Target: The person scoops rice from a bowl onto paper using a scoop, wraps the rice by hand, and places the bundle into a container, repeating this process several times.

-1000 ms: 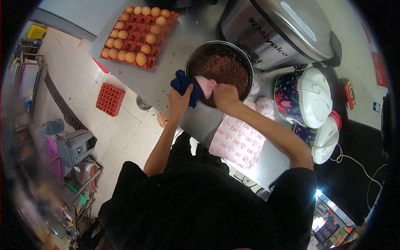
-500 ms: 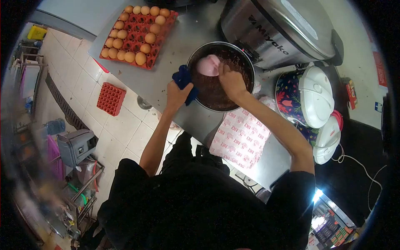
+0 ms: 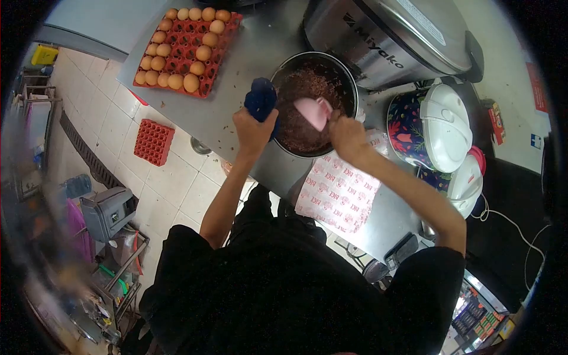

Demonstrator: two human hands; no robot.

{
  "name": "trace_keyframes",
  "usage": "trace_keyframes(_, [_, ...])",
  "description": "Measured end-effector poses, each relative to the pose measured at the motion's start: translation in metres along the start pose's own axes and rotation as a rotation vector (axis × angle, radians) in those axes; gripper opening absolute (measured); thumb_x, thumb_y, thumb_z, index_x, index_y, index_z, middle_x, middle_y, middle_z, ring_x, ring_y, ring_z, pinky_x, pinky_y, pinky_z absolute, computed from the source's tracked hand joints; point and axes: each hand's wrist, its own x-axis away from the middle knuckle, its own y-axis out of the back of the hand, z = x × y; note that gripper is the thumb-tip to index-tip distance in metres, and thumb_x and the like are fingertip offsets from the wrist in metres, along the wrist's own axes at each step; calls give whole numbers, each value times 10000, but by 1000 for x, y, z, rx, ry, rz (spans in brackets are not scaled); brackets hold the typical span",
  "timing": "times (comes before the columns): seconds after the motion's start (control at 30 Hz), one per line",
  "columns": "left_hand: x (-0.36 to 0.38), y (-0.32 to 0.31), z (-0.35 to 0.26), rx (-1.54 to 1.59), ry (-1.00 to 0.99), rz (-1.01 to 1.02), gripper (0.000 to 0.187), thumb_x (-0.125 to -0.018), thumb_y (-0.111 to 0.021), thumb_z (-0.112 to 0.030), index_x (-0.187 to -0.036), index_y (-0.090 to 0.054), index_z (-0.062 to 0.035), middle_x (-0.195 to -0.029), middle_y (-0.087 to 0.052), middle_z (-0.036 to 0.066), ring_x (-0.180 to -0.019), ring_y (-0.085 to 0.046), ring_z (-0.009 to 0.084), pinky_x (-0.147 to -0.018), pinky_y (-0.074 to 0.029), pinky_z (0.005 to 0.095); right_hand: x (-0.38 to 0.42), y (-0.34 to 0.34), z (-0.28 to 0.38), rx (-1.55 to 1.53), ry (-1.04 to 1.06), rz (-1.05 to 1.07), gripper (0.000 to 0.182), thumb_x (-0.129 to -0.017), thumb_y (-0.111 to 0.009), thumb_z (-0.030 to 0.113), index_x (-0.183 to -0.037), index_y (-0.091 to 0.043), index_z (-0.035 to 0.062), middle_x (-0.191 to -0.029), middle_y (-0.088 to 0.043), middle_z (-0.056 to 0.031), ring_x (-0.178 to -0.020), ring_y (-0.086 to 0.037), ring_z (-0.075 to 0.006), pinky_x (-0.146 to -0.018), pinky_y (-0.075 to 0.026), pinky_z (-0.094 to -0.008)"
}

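Observation:
A round metal pot (image 3: 355, 89) stands on the steel counter, holding loose reddish-brown grains (image 3: 305, 83) that look like cooked rice. My left hand (image 3: 253, 131) is closed on a dark blue cloth (image 3: 260, 99) at the pot's left rim; the cloth hides what is under it. Over the right side of the pot, my right hand (image 3: 349, 137) is closed around the handle end of a pink scoop (image 3: 310, 112). The scoop lies tilted among the grains, its broad part toward the pot's middle, slightly blurred.
A red tray (image 3: 207, 83) with several brown eggs sits at the counter's left. Behind the pot is a large steel Miyako rice cooker (image 3: 378, 47). Printed paper (image 3: 337, 195) lies in front, and a flowered container with white lid (image 3: 444, 127) stands right. Another red tray (image 3: 154, 142) is on the floor.
My right hand and the pink scoop have moved toward me and to the right within the pot. My left hand stays on the cloth at the rim. The view has shifted slightly.

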Motion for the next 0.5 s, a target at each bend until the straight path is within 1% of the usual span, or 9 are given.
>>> trace_keyframes(0.07, [4,-5,-12,-17,6,-20,195,-633,-647,-83,-779,-607,39,-701,-627,129,-634,-611,210,-615,-467,300,10,-3,13,-70,-2,42,261,-727,-512,34,-976,-529,-41,-827,-605,-153,-672,-627,-270,-613,-506,-350])
trace_keyframes(0.1, [3,-8,-16,-29,6,-50,169,-652,-643,-90,-765,-616,33,-712,-631,111,-645,-600,179,-632,-455,291,11,1,18,-177,-25,-22,255,-720,-511,25,-963,-540,-49,-831,-601,-164,-688,-624,-287,-625,-506,-351])
trace_keyframes(0.2, [2,-13,-18,81,29,19,179,-652,-643,-94,-777,-614,30,-713,-627,124,-657,-602,198,-641,-453,290,17,17,32,-418,-68,-51,239,-718,-511,46,-918,-568,-73,-800,-592,-208,-740,-613,-326,-648,-505,-356])
trace_keyframes(0.27, [8,-10,-31,30,16,9,186,-654,-638,-85,-796,-610,31,-718,-627,120,-657,-600,192,-638,-453,286,11,32,41,-699,-113,117,234,-738,-502,81,-890,-568,-85,-740,-580,-238,-732,-610,-332,-640,-506,-354])
trace_keyframes(0.33, [9,-7,-36,-23,-1,1,194,-656,-633,-77,-814,-606,32,-723,-628,115,-656,-597,186,-635,-453,282,-5,10,37,-738,-122,1,250,-760,-501,126,-856,-553,-99,-708,-572,-274,-695,-603,-363,-615,-490,-388])
trace_keyframes(0.4, [12,-3,-27,143,11,41,195,-632,-635,-73,-781,-596,48,-673,-615,149,-603,-612,216,-587,-472,298,-17,-2,28,-1496,-334,234,282,-774,-513,181,-789,-544,-98,-716,-567,-294,-679,-587,-406,-605,-457,-446])
trace_keyframes(0.43, [14,-2,-19,142,7,41,195,-632,-635,-73,-781,-596,48,-673,-615,149,-603,-612,216,-587,-472,298,-27,-13,23,-1651,-323,206,308,-775,-531,211,-789,-530,-97,-683,-568,-275,-652,-587,-395,-549,-437,-455])
trace_keyframes(0.47, [13,-2,-9,108,11,40,187,-637,-634,-72,-776,-597,47,-673,-616,142,-597,-606,203,-587,-469,294,-35,-25,16,-1653,-315,198,308,-775,-531,211,-789,-530,-97,-683,-568,-275,-652,-587,-395,-549,-437,-455])
trace_keyframes(0.5, [13,-1,-2,73,20,41,178,-642,-632,-71,-771,-599,45,-673,-617,136,-591,-600,190,-588,-465,290,-38,-29,12,-1337,-253,43,250,-801,-506,191,-869,-533,-48,-625,-542,-205,-576,-576,-312,-504,-436,-383])
